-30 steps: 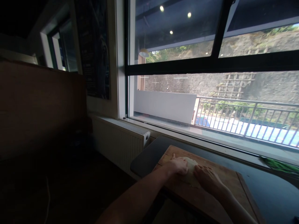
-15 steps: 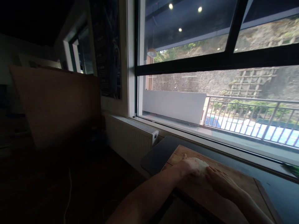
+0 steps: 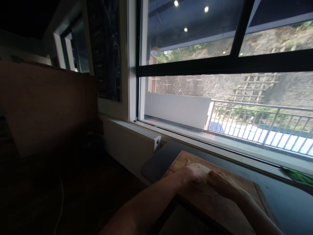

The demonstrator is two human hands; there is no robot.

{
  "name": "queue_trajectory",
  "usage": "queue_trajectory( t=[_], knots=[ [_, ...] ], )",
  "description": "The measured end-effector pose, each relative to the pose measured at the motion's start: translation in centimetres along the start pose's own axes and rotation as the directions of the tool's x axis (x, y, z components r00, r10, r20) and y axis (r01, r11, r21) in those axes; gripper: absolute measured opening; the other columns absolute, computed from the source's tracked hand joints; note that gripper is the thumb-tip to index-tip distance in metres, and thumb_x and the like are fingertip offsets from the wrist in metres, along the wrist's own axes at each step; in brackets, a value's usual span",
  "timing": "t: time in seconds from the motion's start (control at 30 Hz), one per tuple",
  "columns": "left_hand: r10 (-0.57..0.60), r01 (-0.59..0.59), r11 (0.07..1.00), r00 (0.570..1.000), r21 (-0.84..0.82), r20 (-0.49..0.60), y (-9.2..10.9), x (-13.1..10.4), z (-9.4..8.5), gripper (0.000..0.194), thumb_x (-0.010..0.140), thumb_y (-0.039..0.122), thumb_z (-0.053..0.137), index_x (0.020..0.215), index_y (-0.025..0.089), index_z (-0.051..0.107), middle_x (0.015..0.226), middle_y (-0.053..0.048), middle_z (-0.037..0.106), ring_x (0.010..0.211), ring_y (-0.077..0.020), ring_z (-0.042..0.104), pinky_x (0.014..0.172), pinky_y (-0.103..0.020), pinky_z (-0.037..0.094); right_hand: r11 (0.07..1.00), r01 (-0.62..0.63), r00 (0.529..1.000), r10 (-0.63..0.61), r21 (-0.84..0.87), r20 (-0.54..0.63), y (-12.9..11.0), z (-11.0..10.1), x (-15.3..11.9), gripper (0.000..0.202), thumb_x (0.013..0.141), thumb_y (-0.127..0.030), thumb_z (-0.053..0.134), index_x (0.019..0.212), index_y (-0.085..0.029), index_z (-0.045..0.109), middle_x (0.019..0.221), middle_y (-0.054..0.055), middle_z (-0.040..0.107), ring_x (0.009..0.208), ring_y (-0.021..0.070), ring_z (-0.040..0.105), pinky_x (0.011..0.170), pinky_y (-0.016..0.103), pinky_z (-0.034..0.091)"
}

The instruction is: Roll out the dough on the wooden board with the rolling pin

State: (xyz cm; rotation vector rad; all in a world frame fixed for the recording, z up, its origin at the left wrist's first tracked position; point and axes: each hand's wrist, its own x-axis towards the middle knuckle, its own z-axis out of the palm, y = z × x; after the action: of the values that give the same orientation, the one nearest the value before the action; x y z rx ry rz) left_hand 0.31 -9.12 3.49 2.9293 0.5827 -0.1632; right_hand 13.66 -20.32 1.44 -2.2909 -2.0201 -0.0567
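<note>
A flat pale piece of dough point(image 3: 203, 169) lies on a wooden board point(image 3: 244, 186), partly covered by both hands. My left hand point(image 3: 192, 173) presses on its left side with the fingers curled in and the thumb sticking up. On the right side of the dough is my right hand point(image 3: 218, 180), its fingers bent down against the edge. Both hands touch the dough, a short gap apart. The fingertips are partly hidden by the backs of the hands.
The board rests on a dark table point(image 3: 158, 163) by a large window. A white radiator point(image 3: 132, 143) stands under the sill at the table's left. Something green and leafy point(image 3: 297, 174) is at the right edge. A pale cord point(image 3: 61, 199) trails over the dark floor.
The view has turned slightly right, so everything sits further left. My right hand's fingers, flatter before, are now more bent against the dough. My left hand stays on the dough.
</note>
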Motion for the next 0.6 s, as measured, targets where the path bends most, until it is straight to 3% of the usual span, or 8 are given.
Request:
queue_trajectory(
  t=[0.13,0.27,0.6],
  knots=[
    [-0.015,0.009,0.996,0.998,0.093,0.06,0.0,-0.6,-0.5,0.036,0.084,0.034,0.046,0.114,0.019,0.058,0.131,-0.01,0.052,0.123,-0.0287,0.042,0.105,-0.057,0.018,0.998,-0.037,0.999,0.038,-0.042,0.031,-0.8,-1.3,-0.2,0.029,0.084,-0.038,0.044,0.096,-0.016,0.058,0.095,0.013,0.067,0.088,0.026,0.062,0.073,0.034,0.042],
    [-0.025,0.016,0.993,0.997,0.121,0.066,0.4,-0.9,-1.2,0.034,0.085,0.031,0.045,0.114,0.021,0.057,0.126,-0.008,0.056,0.119,-0.0286,0.047,0.104,-0.058,0.019,0.995,-0.063,0.997,0.066,-0.076,0.043,-1.4,-2.2,-0.3,0.028,0.083,-0.039,0.046,0.093,-0.017,0.061,0.096,0.012,0.067,0.092,0.0265,0.062,0.075,0.033,0.042],
    [-0.055,0.052,0.993,0.998,0.103,0.024,0.6,-1.5,-1.6,0.037,0.084,0.036,0.047,0.115,0.02,0.058,0.123,-0.011,0.058,0.116,-0.031,0.048,0.103,-0.053,0.024,0.995,-0.083,0.996,0.083,-0.063,0.01,-1.5,-2.2,-0.4,0.03,0.082,-0.041,0.047,0.092,-0.019,0.065,0.095,0.011,0.069,0.091,0.0261,0.063,0.075,0.033,0.044]
  ],
)
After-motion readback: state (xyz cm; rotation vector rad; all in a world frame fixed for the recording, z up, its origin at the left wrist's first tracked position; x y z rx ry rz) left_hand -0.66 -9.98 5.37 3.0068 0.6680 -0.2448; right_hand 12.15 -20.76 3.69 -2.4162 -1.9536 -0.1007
